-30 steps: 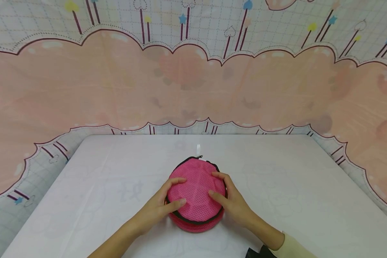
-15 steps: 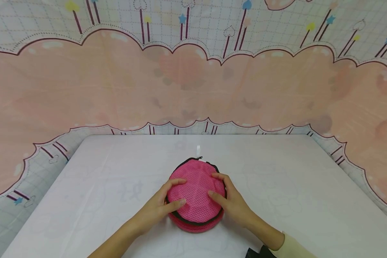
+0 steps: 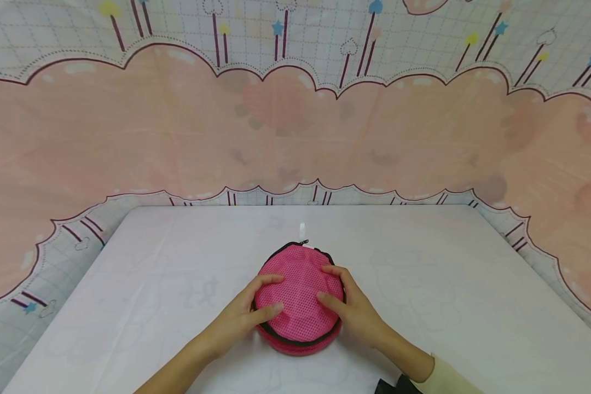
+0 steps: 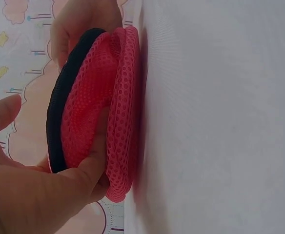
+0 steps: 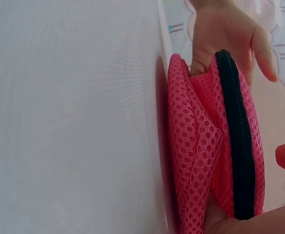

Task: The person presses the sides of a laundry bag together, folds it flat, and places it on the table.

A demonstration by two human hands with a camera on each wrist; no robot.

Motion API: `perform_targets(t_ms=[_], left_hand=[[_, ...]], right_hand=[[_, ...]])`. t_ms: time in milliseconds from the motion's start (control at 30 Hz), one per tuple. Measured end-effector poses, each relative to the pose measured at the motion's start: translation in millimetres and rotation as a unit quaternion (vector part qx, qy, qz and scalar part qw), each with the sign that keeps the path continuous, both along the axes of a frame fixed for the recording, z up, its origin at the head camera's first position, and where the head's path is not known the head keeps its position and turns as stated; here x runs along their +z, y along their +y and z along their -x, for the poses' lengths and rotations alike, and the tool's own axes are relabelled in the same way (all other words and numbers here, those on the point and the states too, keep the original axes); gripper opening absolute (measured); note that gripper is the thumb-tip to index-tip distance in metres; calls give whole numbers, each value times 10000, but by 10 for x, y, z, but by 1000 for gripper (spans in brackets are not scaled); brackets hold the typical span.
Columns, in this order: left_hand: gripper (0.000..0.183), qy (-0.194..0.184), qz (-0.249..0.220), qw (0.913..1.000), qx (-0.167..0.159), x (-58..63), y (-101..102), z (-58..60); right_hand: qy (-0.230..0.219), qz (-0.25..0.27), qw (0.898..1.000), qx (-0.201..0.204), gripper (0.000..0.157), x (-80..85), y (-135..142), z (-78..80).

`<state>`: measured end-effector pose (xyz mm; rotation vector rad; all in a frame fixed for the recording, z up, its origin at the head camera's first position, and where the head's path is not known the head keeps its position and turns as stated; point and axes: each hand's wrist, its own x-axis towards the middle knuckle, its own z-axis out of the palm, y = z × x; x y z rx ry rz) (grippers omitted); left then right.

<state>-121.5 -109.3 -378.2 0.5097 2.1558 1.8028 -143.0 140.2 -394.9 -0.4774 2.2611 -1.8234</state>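
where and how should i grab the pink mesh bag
I'd grip the pink mesh bag by its upper layer at opposite side edges, along the black zipper, left hand from the left, right hand from the right. It sits low and round on the white table, and the wrist views show a gap between its layers to reach into.

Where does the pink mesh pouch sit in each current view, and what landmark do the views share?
Head: the pink mesh pouch is below centre, between the left hand and right hand.
Left wrist: left of centre, seen from the side.
Right wrist: right of centre, reaching the bottom edge.
Shared landmark: its black zipper band.
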Motion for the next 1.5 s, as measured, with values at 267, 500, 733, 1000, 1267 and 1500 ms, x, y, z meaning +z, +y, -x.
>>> perform_targets(t_ms=[267, 500, 733, 1000, 1267, 1500], left_hand=[[50, -173, -194, 9997, -12, 8, 7, 9], [49, -341, -343, 9988, -21, -9, 3, 27], [50, -482, -478, 9977, -51, -27, 8, 36], [50, -567, -685, 9960, -126, -34, 11, 41], [51, -669, -772, 9947, -141, -27, 15, 27], [47, -591, -463, 9969, 238, 17, 7, 31]], right_hand=[[-181, 208, 9996, 112, 53, 17, 2, 8], [-298, 562, 9977, 227, 53, 31, -13, 9], [-417, 775, 9953, 393, 53, 19, 0, 14], [-436, 867, 9942, 454, 51, 26, -9, 8], [-513, 933, 9934, 429, 53, 3, -15, 18], [-390, 512, 9975, 288, 48, 9, 11, 23]])
